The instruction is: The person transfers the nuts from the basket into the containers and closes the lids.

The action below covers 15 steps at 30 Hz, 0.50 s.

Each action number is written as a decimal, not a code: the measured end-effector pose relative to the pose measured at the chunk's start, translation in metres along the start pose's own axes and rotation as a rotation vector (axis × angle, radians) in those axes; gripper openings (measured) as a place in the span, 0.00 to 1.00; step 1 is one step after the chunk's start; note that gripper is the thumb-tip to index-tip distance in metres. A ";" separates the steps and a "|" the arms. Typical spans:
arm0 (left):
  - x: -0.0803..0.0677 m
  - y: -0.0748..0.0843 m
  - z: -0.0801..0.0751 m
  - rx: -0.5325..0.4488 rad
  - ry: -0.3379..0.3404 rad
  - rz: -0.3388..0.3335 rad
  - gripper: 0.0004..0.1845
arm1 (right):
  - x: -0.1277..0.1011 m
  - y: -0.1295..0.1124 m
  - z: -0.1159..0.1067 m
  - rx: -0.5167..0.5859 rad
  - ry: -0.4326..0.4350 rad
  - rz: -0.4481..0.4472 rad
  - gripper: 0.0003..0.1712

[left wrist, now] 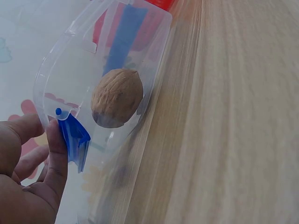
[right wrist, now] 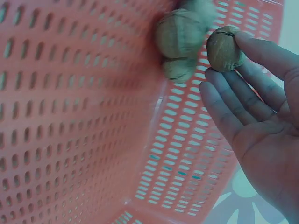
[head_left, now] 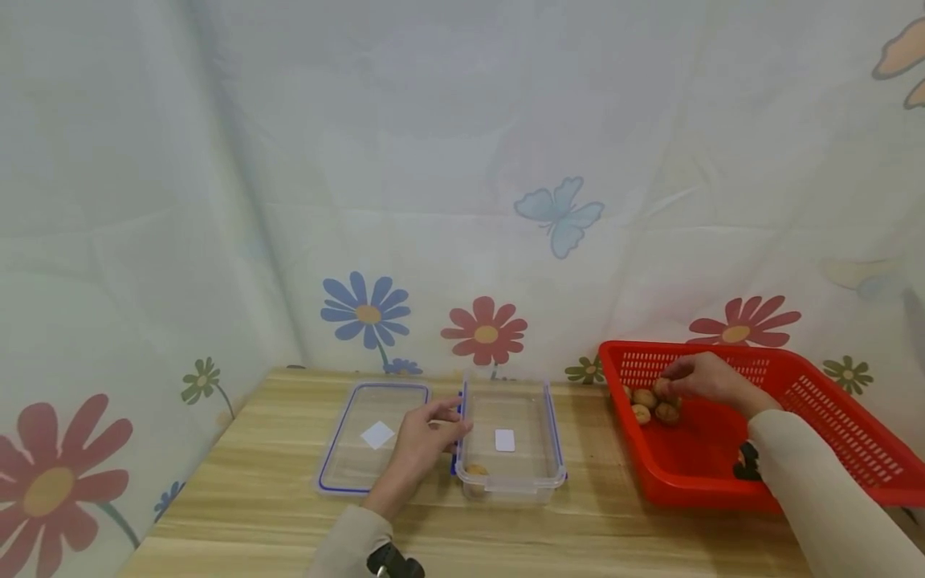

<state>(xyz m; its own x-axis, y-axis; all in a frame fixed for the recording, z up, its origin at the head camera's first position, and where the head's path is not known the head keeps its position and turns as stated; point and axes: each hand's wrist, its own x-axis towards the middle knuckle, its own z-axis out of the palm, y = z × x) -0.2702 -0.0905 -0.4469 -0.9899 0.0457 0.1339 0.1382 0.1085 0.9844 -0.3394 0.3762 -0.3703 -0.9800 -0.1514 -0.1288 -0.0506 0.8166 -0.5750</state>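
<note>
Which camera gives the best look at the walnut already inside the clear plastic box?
The left wrist view: the walnut fills the frame, shell ridges sharp. The head view shows it only as a small brown spot. The right wrist view misses it.

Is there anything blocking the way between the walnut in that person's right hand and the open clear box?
Nothing visible does. The right hand pinches a walnut inside the red basket. Between the basket and the clear box lies only bare table. The box is open, its lid lying to its left, and the left hand touches its left side.

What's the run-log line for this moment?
left hand: touches clear box side | right hand: pinches walnut in red basket | box: one walnut inside
</note>
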 end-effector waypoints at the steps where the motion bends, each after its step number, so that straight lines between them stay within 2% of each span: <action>1: 0.000 0.000 0.000 -0.001 0.000 0.001 0.25 | -0.001 -0.001 -0.001 -0.008 0.003 -0.001 0.29; 8: -0.001 0.001 -0.001 -0.004 0.002 0.004 0.25 | -0.007 -0.008 -0.006 -0.040 0.053 -0.066 0.32; 15: -0.001 0.002 -0.002 -0.007 -0.006 0.002 0.24 | -0.018 -0.024 -0.011 0.001 0.102 -0.125 0.39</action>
<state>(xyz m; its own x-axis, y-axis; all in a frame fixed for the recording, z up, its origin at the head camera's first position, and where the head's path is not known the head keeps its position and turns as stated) -0.2693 -0.0920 -0.4450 -0.9895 0.0515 0.1352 0.1399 0.1017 0.9849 -0.3224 0.3660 -0.3452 -0.9806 -0.1945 0.0260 -0.1731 0.7946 -0.5819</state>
